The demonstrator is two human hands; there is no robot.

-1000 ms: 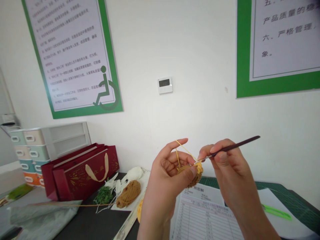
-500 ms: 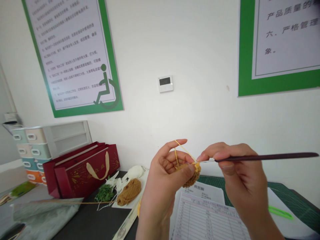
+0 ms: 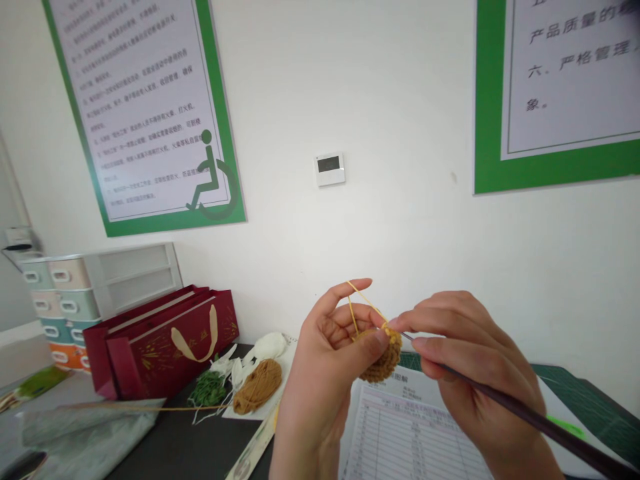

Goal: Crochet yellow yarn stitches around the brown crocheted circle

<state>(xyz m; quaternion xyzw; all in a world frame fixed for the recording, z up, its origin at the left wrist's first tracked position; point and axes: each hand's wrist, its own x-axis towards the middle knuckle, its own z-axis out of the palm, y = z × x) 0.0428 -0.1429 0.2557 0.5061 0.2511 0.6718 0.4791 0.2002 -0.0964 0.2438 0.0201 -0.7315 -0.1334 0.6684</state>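
Observation:
My left hand (image 3: 325,360) pinches a small round crochet piece (image 3: 381,363), brown with yellow stitches along its upper edge. Yellow yarn (image 3: 367,301) loops over the raised left index finger and runs down to the stitches. My right hand (image 3: 475,367) is closed round a crochet hook (image 3: 520,403) with a dark handle, which slants down to the lower right. The hook's metal tip meets the yellow edge of the piece, its very end hidden among stitches and fingers.
Below my hands lie a printed chart (image 3: 410,433) and a green cutting mat (image 3: 595,400). To the left are a brown yarn ball (image 3: 259,385), green yarn (image 3: 210,389), white yarn (image 3: 270,345), a dark red gift bag (image 3: 165,340) and a drawer unit (image 3: 65,300).
The hook's handle has swung from nearly level to slanting down to the right as my right hand turned. The crochet piece has tilted slightly, showing more of its brown side.

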